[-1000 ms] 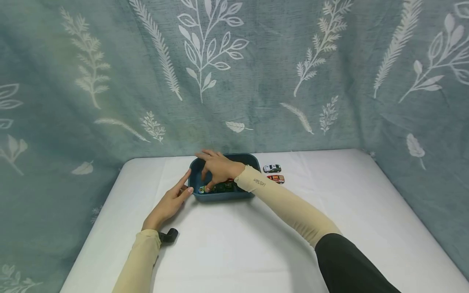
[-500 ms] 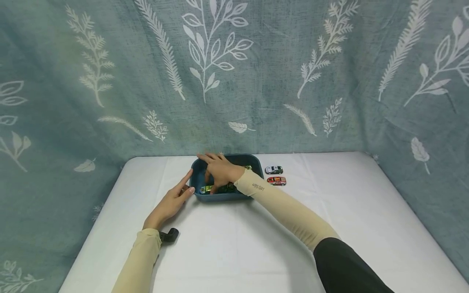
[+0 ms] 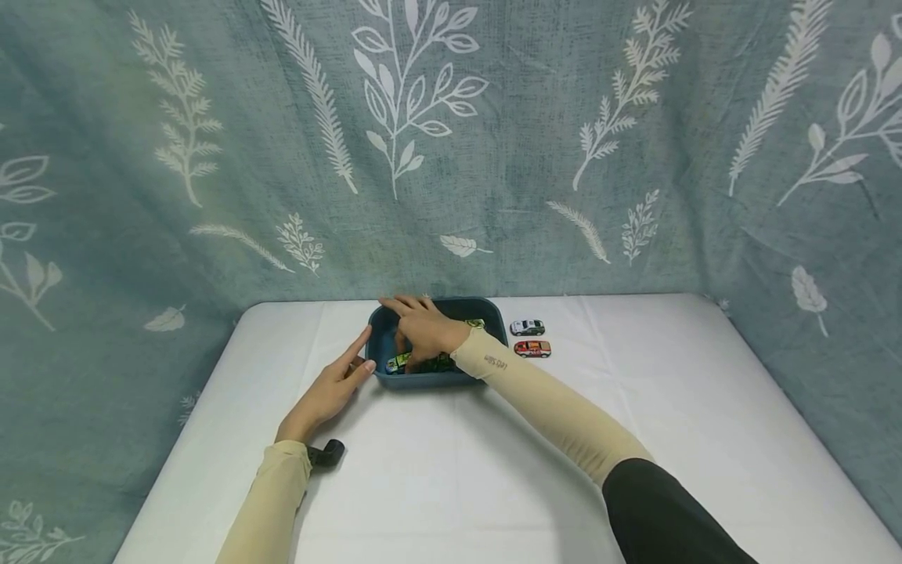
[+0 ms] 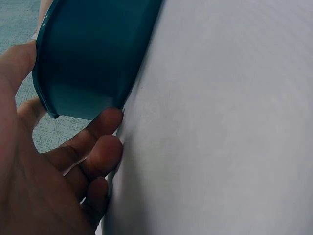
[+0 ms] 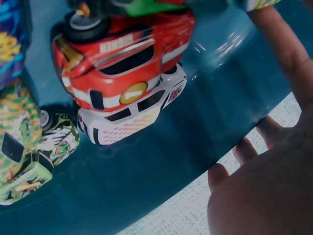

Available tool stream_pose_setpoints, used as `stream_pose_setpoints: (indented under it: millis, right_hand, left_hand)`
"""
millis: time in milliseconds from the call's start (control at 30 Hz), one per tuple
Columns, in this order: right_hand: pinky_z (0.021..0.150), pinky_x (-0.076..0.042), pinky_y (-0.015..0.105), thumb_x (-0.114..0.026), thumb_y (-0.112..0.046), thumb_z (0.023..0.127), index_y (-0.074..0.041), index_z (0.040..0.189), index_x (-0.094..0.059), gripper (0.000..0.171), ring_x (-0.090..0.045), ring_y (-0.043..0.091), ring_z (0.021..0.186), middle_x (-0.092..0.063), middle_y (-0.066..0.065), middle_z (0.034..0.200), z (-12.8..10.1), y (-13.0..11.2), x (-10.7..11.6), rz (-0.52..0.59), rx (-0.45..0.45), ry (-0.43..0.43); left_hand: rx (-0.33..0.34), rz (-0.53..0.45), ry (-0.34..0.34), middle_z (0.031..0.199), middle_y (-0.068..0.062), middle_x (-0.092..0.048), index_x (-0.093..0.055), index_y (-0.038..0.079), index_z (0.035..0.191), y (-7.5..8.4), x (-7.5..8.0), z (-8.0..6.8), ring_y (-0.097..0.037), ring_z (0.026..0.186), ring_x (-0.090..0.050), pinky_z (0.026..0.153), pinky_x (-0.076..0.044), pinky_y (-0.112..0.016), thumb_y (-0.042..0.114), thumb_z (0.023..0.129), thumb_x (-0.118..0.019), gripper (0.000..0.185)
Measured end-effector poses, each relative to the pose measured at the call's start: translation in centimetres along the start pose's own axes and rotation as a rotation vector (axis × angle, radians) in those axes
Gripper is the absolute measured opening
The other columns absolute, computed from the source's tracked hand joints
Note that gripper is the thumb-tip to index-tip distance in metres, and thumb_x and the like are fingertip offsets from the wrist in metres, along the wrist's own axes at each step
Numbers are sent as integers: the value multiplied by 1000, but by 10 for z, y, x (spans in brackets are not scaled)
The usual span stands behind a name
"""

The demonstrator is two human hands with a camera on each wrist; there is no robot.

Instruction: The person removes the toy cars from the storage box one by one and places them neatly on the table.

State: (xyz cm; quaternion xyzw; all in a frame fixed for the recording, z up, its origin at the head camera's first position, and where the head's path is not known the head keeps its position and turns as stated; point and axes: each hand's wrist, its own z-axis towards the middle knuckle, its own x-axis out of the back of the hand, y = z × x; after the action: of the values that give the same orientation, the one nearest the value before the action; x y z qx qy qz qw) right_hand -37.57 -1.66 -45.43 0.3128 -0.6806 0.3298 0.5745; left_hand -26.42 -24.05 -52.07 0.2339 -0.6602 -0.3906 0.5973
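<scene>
Toy cars (image 5: 122, 93) in blue bin (image 3: 451, 379), right hand (image 3: 425, 329) spread above, left hand (image 3: 326, 392) flat against bin.

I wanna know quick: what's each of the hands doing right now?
Left hand: open, straight fingers touching the outside of the bin.
Right hand: inside the bin over the toy cars; whether it holds one cannot be told.

White table (image 3: 634, 439) – blue bin (image 3: 423, 380), white toy car (image 3: 526, 327), red toy car (image 3: 532, 348), small black object (image 3: 326, 453)
</scene>
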Motion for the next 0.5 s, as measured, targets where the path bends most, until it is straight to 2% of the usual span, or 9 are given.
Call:
stream_pose_setpoints:
  millis: [133,233,500]
  right_hand:
    - [126,-19,68,-93,-46,81,-27,97,-85,27,-9,34,165,-9,5,180,0,1,4,31,5,-13]
    - [128,-18,65,-90,-48,84,-27,101,-85,28,-7,34,166,-9,4,180,0,3,7,43,6,-28]
    - [129,-17,62,-82,-41,93,-21,118,-82,31,-4,35,166,-19,11,177,-1,6,20,76,19,-31]
  left_hand:
    - [-2,-1,1,110,-13,-63,-14,45,170,-1,1,0,-22,83,-53,76,-44,-39,49,112,-49,68]
    - [-9,-4,-1,109,-12,-63,-14,45,170,-2,1,1,-22,82,-53,76,-44,-39,48,113,-49,68]
    - [-7,-12,5,110,-12,-63,-15,45,170,0,1,-1,-21,82,-52,76,-43,-38,47,112,-50,67]
